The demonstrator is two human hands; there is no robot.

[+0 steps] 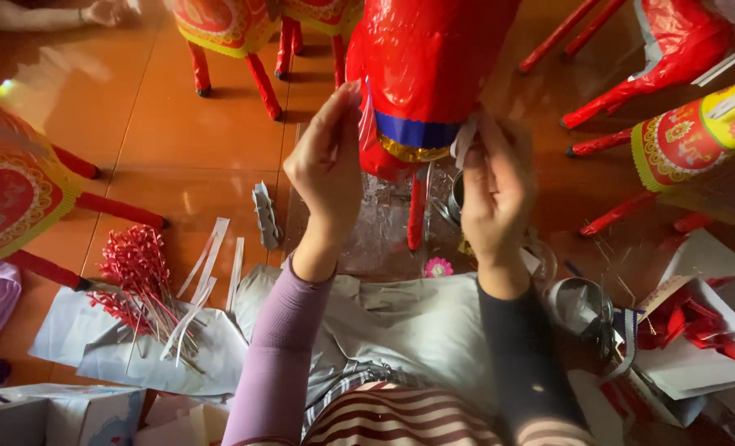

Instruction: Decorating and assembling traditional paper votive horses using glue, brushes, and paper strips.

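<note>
Both hands are raised against a red paper horse figure [425, 58] standing on the orange floor [136, 124] right in front of the person. The left hand [328, 169] is pressing its fingers flat along the figure's edge — nearly closed on the foil. The right hand [497, 194] is pinching a white paper strip [464, 142] beside the blue and gold band [415, 134]. A bundle of red-tipped sticks [140, 277] is lying on white paper to the left — more red paper figures [227, 29] are standing around.
</note>
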